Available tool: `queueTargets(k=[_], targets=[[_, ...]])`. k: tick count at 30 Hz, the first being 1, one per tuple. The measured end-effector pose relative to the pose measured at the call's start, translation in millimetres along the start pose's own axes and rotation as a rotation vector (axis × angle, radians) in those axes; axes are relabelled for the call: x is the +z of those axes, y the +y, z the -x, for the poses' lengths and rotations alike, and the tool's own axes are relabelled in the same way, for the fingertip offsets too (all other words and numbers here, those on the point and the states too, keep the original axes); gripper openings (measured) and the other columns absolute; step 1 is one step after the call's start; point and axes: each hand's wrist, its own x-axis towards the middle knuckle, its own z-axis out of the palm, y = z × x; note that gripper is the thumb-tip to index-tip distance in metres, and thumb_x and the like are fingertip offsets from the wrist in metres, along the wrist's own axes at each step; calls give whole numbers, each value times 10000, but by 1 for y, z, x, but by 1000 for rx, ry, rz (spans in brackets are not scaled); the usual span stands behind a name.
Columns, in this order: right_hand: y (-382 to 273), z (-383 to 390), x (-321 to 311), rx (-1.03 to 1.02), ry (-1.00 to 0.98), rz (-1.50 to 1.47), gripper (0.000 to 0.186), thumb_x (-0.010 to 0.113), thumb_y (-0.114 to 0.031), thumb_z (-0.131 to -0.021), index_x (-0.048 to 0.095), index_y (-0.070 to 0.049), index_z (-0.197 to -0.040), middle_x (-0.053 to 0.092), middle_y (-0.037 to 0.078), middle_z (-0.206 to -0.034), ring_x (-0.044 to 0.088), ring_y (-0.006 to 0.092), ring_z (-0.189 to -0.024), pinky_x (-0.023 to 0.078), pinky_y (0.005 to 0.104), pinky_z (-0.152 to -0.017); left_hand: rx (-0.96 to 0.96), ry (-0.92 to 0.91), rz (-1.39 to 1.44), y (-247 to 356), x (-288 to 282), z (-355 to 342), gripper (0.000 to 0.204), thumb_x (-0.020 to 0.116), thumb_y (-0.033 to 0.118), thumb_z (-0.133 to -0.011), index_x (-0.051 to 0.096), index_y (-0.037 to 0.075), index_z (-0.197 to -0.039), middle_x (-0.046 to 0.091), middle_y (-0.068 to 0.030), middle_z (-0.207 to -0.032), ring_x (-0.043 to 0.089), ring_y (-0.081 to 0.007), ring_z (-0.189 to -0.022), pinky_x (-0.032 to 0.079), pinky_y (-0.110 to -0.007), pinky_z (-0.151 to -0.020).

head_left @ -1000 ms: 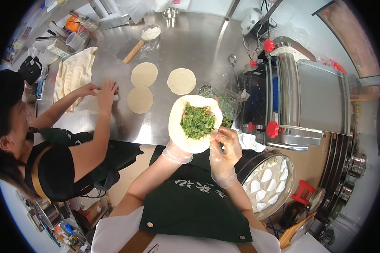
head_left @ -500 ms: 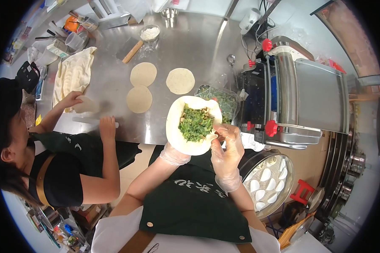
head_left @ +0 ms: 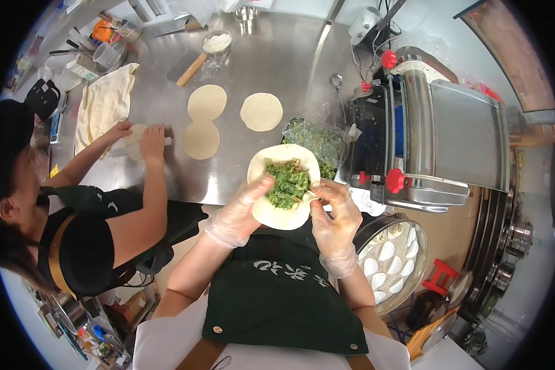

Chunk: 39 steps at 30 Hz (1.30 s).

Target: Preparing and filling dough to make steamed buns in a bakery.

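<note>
My left hand, in a clear plastic glove, holds a pale dough round from the left, its thumb over the edge at the chopped green filling in the middle. My right hand, also gloved, pinches a small fold in the round's right edge between thumb and finger. Just beyond the round, a clear plastic tub of green filling sits on the steel table. Flat dough discs lie farther back.
A co-worker works at left with a rolling pin beside a cloth. A flour bowl and wooden-handled tool lie behind. At right stand a roller machine and a round tray with white semicircular pieces.
My left thumb has come up over the round's edge onto the filling. The co-worker's hands moved down and apart, then back up together.
</note>
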Motion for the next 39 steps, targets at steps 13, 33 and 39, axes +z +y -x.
queueTargets(k=[13, 33, 39], targets=[[-4, -2, -9, -280, -65, 79, 356, 714, 71, -711, 602, -61, -1022, 660, 90, -906, 643, 288, -710, 510, 345, -599, 34, 208, -169, -2, 21, -5, 349, 714, 45, -870, 608, 15, -1202, 684, -57, -1089, 667, -132, -962, 552, -290, -829], [-1, -2, -12, 2, 8, -113, 298, 704, 88, -747, 592, -16, -1004, 667, 119, -908, 651, 204, -669, 510, 296, -576, 17, 89, -275, 0, 28, -13, 411, 750, 8, -829, 597, 18, -1210, 689, -49, -1069, 659, -114, -940, 550, -277, -803], [6, 0, -15, -80, -119, 28, 298, 702, 80, -763, 596, -19, -1023, 679, 92, -881, 626, 165, -595, 488, 293, -532, 39, 106, -316, -2, 26, -13, 403, 753, 10, -828, 603, 12, -1202, 688, -48, -1075, 654, -111, -940, 543, -276, -813]])
